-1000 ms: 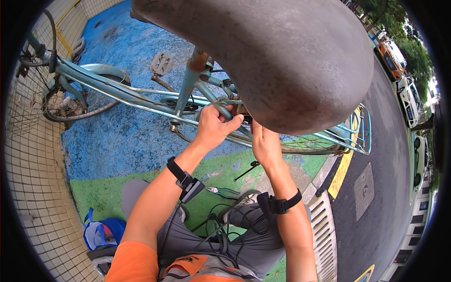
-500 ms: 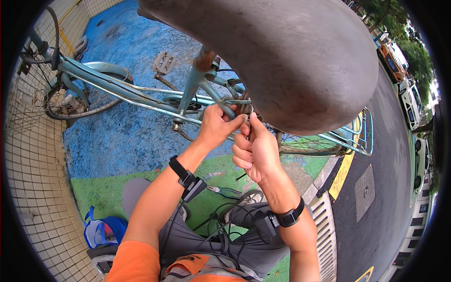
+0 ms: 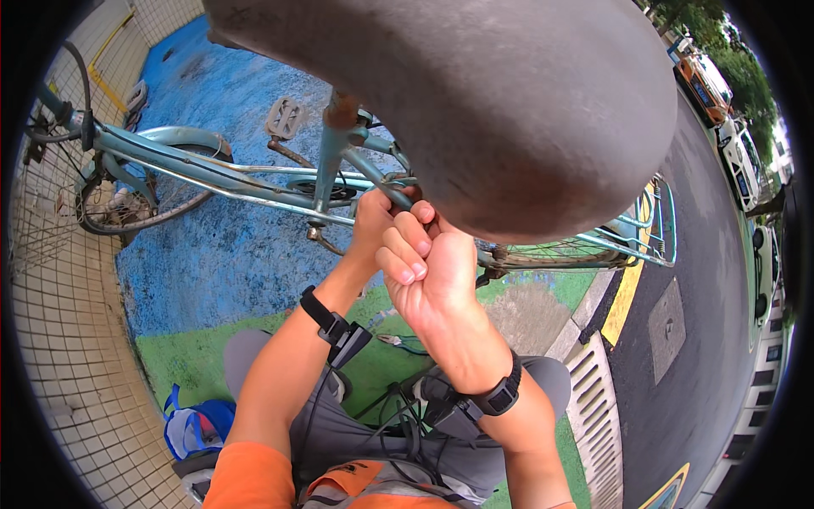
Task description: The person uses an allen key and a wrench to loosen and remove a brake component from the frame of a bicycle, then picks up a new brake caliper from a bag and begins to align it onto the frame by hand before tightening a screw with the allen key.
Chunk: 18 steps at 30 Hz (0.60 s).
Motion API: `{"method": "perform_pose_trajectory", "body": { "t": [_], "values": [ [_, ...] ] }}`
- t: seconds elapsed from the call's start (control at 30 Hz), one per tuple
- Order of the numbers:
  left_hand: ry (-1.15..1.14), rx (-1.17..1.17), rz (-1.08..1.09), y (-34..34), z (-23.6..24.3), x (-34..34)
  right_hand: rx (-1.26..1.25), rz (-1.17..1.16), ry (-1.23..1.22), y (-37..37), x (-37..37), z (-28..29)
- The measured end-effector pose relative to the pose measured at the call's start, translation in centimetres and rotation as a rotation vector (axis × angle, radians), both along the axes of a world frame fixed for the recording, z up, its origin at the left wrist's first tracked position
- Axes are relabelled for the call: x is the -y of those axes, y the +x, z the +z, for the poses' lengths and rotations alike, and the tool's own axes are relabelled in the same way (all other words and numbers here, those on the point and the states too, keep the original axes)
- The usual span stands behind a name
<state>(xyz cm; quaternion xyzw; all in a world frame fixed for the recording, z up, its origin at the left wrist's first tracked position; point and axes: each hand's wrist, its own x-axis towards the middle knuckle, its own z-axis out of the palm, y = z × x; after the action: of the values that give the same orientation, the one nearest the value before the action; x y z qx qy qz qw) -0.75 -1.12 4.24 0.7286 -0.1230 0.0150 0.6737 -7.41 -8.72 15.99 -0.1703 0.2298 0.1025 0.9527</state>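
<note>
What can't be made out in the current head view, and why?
Head view:
Left grip: fingers mostly hidden behind the frame tube and right grip.
Whatever the right grip may hold: covered by its curled fingers.
Rear wheel: partly covered by the saddle, itself cut off by the top edge.
Pliers: too small for jaw detail.

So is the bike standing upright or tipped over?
The bike is upright: its saddle sits on top, the seat tube running down beneath.

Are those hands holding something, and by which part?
It cannot be told: the left hand is at the slanted, pale-blue metal bicycle tube, and the right hand curls beside it, hiding any hold.
</note>
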Motion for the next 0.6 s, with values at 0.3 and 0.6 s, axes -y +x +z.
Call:
{"method": "perform_pose_trajectory", "body": {
  "t": [0.3,0.6],
  "values": [
    [0.113,-0.042,0.025,-0.1,0.7,-0.2,0.026,0.09,-0.034,-0.6,0.3,-1.1],
    [0.055,-0.136,0.137,-0.7,-0.1,-0.4,0.086,0.208,-0.32,-1.5,2.9,-0.5]
  ]
}}
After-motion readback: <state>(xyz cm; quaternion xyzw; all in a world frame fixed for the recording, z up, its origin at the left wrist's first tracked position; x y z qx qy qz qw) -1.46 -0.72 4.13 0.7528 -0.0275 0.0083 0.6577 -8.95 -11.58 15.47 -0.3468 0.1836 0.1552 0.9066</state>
